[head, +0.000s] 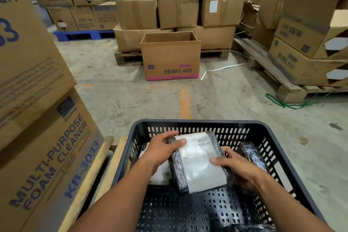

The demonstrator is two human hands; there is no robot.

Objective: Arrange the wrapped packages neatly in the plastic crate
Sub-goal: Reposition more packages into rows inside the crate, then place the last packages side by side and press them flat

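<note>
A black perforated plastic crate stands in front of me at the bottom centre. Inside it, both hands hold one wrapped package, black film with a white paper label on top. My left hand grips its far left corner and my right hand grips its right edge. Under my left hand lies another package with a white face, mostly hidden. A third black wrapped package leans on its edge against the crate's right wall.
Stacked "Multi-Purpose Foam Cleaner" cartons on a wooden pallet crowd the left. An open carton stands on the concrete floor ahead, with more cartons on pallets behind and at the right. Green strap lies on the floor.
</note>
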